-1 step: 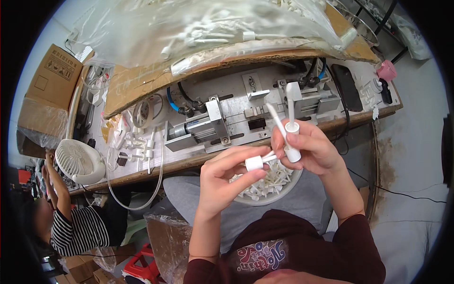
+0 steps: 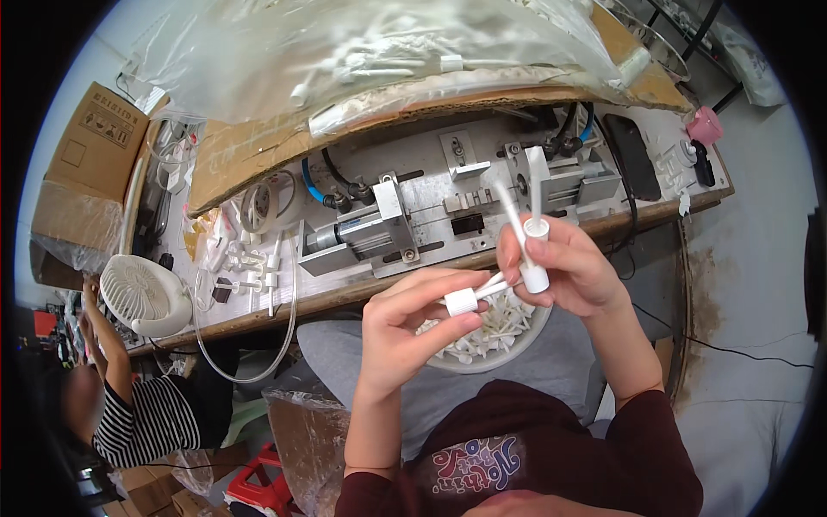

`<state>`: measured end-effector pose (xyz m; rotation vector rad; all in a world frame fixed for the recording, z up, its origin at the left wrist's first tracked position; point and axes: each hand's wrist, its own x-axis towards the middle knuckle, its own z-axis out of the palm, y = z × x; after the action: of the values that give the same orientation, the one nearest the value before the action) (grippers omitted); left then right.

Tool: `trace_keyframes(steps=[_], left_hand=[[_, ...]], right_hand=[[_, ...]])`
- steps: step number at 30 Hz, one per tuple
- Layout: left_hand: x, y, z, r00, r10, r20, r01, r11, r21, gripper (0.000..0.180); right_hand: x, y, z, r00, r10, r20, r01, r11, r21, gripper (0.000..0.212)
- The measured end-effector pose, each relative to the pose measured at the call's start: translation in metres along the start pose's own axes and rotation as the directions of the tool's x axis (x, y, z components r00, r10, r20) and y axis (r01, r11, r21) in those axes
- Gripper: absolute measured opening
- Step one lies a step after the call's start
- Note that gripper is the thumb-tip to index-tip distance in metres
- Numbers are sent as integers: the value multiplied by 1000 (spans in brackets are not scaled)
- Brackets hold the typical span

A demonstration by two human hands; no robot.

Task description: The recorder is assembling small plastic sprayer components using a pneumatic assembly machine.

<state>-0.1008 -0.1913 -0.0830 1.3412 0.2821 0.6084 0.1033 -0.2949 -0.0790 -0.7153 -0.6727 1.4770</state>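
Between the thumb and fingers of my left hand (image 2: pixel 392 332) is a white ribbed cap (image 2: pixel 462 302); thin white stems run from it toward my right hand. My right hand (image 2: pixel 575 269), to the right and a little higher, is closed around a white cylindrical cap (image 2: pixel 535 277). Above its fingers a white stem with a flat wide tip (image 2: pixel 536 164) points up, and a thinner white rod (image 2: pixel 508 202) leans beside it. My fingers hide how these join. Below both hands, on my lap, a round white bowl (image 2: pixel 491 370) holds many small white pieces.
A metal clamping fixture (image 2: pixel 469 202) with two cylinders stands on the bench ahead. Over it lies a cardboard sheet (image 2: pixel 258 155) under a plastic bag of white parts. A white fan (image 2: pixel 146 295) and tubing are at left, a black phone (image 2: pixel 631 159) at right. Another person sits at far left.
My right hand has shifted slightly upward with the cap and stems, which stand a little more upright. My left hand has barely moved and keeps its cap.
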Motion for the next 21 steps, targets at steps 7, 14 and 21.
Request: trace_keyframes(steps=[7,14,21], left_hand=[[-2,-8,0,957,96,-275,-75,994,85,34],[15,-32,11,863,416,-287,-164,768,619,41],[26,-56,15,843,539,-2,-240,379,893,38]], right_hand=[[-6,6,-14,952,-176,-252,196,979,55,25],[-19,15,-9,864,-275,-421,267,960,-78,25],[-29,24,-7,823,-290,-488,281,955,-93,24]])
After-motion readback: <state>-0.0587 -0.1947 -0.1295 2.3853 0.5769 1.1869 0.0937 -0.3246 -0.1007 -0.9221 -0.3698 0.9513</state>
